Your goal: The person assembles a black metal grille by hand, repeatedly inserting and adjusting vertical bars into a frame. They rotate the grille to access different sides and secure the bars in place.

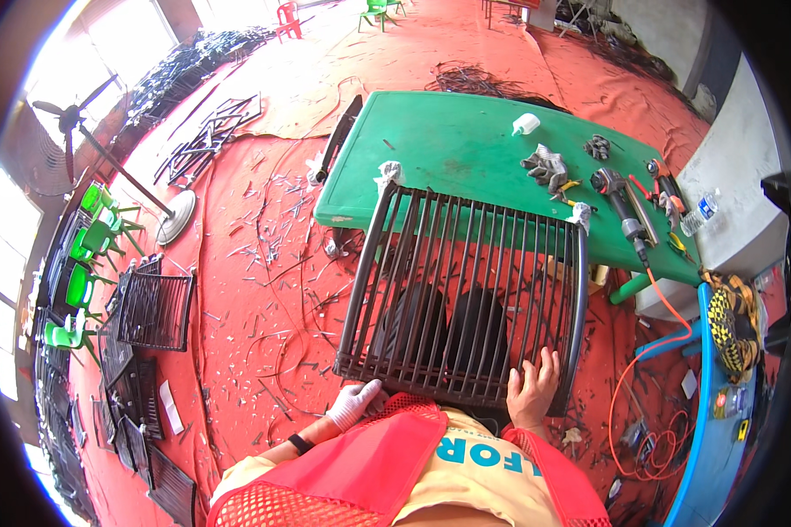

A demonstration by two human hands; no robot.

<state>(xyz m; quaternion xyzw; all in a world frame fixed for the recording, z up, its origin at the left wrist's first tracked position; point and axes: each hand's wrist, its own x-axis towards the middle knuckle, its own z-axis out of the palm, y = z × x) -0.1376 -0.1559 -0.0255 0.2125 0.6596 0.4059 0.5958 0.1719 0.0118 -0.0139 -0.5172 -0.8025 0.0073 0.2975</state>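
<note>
A dark brown slatted panel (pixel 482 209) slopes from the green table (pixel 466 119) down toward my lap. Its far end lies over the table's near edge, and its two far corners carry whitish wrapping. At its near left corner is my left hand (pixel 353 406), in a white glove. The fingers of that hand curl at the bottom rail, partly hidden, with the thumb against the rail. My right hand (pixel 533 389), bare, rests at the near right part of the panel. Its fingers are apart and stretched over the slats, gripping nothing. Through the slats my dark-clad knees show.
On the table lie a cordless driver (pixel 622 206), grey gloves (pixel 547 167), a white bottle (pixel 526 124) and pliers (pixel 679 246). An orange hose (pixel 620 395) loops down at right beside a blue table (pixel 705 422). Stacked panels (pixel 156 307) and a fan (pixel 176 217) stand left; scraps litter the red floor covering.
</note>
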